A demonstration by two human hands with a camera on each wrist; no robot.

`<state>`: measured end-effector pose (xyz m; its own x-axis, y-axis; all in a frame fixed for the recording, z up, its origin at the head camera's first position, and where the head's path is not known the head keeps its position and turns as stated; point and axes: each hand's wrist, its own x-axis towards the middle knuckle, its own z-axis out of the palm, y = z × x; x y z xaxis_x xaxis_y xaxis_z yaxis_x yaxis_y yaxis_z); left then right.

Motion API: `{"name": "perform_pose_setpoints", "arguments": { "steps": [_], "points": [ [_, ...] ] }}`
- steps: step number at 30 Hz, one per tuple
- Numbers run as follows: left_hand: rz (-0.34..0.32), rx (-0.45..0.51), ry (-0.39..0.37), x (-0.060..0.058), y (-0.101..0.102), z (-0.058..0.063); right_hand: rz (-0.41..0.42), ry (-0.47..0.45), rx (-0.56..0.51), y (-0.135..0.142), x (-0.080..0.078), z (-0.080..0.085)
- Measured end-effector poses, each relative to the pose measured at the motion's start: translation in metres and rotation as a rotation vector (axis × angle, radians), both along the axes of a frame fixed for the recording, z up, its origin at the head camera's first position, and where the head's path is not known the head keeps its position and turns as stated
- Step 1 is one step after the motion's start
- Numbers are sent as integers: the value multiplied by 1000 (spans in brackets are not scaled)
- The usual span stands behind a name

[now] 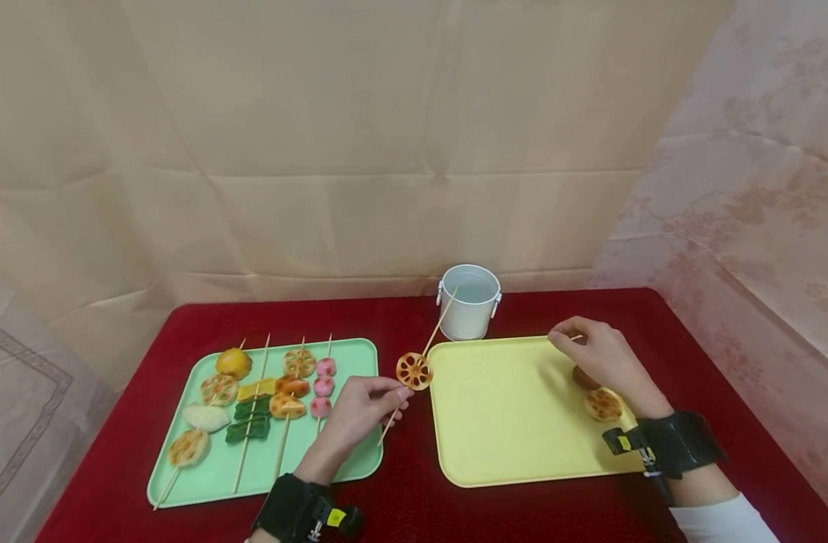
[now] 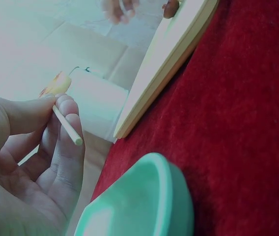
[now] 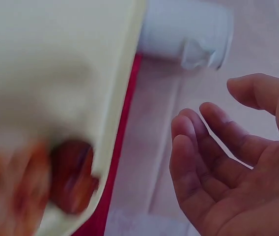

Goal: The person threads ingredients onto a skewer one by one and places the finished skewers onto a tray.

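My left hand [image 1: 360,413] pinches a thin wooden skewer [image 1: 440,326] between thumb and fingers. One browned lotus root slice [image 1: 414,371] is threaded on it just above the fingertips, and the skewer's upper end overlaps the white bucket [image 1: 465,323] in the head view. In the left wrist view the blunt lower end of the skewer [image 2: 68,127] sticks out below the thumb. Over the right side of the yellow tray [image 1: 502,422] hovers my right hand [image 1: 607,366], fingers loosely bent and holding nothing. Beneath it lie a dark brown piece [image 3: 73,177] and a browned round slice [image 1: 602,405].
On the left a green tray [image 1: 356,358] bears several loaded skewers, among them pink balls [image 1: 323,386], dark green pieces [image 1: 247,430] and a yellow piece [image 1: 234,363]. The bucket stands behind the yellow tray. Red cloth [image 1: 414,490] covers the table; beige fabric [image 1: 319,226] hangs behind.
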<state>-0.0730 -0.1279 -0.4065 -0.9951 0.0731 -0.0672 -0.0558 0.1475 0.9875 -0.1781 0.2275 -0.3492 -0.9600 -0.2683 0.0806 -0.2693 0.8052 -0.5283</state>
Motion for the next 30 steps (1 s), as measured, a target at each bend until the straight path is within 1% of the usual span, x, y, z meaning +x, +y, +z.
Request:
{"name": "perform_pose_setpoints", "arguments": {
  "steps": [6, 11, 14, 18, 23, 28, 29, 30],
  "points": [
    [-1, -4, -4, 1, -3, 0, -58, -77, 79, 28, 0, -5],
    [4, 9, -16, 2, -4, -1, -73, -99, 141, 38, -3, -13],
    [10, 11, -14, 2, -5, -1, -65, -111, 173, 39, -3, -18],
    [20, 8, -15, 2, -6, -3, -43, -103, 214, 37, -3, -23],
    [31, 15, -14, 3, -7, -4, -35, -112, 261, 33, -2, -26],
    [41, 34, -20, 4, -7, -2, -30, -124, 287, 31, -1, -27],
    [42, 28, -22, 5, -6, 1, -28, -132, 288, 32, -1, -27],
    [43, 30, -23, 6, -6, 1, -26, -134, 291, 32, -1, -26]
  ]
}}
